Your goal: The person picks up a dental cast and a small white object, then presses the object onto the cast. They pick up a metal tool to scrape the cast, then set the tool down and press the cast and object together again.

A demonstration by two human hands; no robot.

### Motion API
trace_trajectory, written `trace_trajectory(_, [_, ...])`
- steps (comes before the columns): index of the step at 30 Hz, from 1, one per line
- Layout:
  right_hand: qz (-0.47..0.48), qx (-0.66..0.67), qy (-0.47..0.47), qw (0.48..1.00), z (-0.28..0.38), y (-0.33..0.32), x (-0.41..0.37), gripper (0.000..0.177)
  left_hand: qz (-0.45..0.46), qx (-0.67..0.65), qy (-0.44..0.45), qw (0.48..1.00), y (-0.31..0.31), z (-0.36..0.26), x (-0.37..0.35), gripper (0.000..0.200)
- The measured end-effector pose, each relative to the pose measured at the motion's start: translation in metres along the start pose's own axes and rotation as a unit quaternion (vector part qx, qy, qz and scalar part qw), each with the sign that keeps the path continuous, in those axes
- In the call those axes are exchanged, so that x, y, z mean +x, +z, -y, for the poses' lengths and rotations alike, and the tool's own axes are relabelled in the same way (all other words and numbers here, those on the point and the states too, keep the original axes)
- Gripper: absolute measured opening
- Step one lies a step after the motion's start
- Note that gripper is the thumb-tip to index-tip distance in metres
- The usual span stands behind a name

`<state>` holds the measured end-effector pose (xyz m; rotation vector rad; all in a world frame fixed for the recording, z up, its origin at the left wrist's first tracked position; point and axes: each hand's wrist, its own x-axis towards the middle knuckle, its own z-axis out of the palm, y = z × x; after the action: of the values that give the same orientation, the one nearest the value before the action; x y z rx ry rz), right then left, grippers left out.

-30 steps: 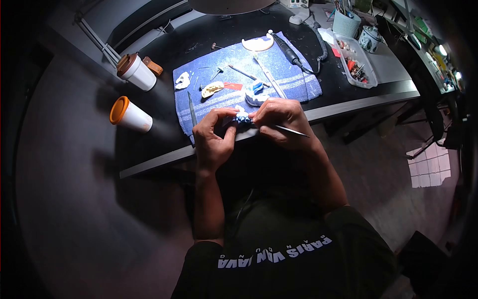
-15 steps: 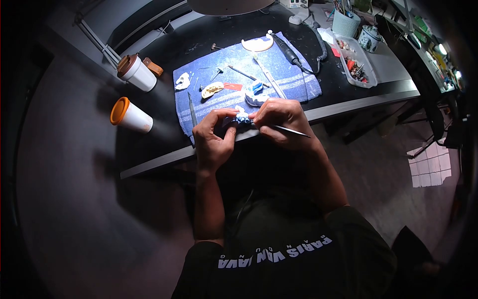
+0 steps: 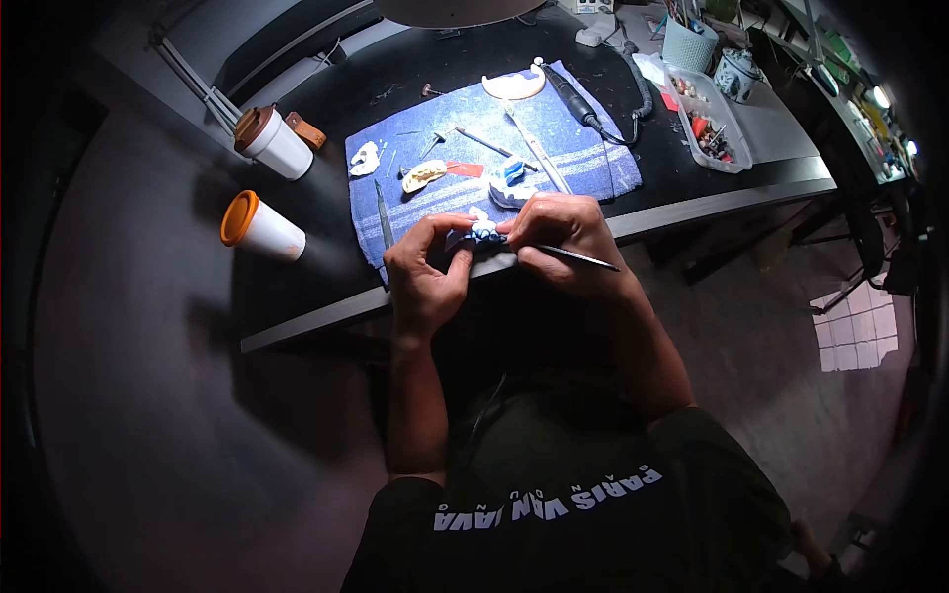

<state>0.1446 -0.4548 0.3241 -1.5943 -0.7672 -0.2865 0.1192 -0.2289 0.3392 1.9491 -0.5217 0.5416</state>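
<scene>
Fingers of left hand [image 3: 426, 279] pinch small blue-and-white knobbly piece [image 3: 483, 232], likely light, brittle, best held by edges; right hand [image 3: 571, 237] pinches slim silvery metal tool [image 3: 585, 259].

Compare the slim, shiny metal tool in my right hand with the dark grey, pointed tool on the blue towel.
Your right hand holds the shiny metal tool; the dark grey tool lies on the blue towel. The shiny tool slants crosswise; the grey tool points away. Both are narrow.
</scene>
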Motion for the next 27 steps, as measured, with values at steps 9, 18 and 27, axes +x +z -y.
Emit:
trace_trajectory(9, [0.018,0.006,0.016,1.0,0.0027,-0.0008,-0.0009,0.01,-0.006,-0.01,-0.003,1.0,0.0016,0.0053,-0.0011,0.026])
trace_trajectory(18, [0.016,0.026,0.019,0.999,0.004,-0.0038,-0.0001,0.011,-0.001,-0.022,-0.022,1.0,0.0016,0.0081,-0.0029,0.025])
trace_trajectory(27, [-0.013,0.013,-0.007,1.0,-0.0028,0.0028,0.0003,0.01,0.0,0.006,-0.013,1.0,-0.0001,0.0079,-0.003,0.024])
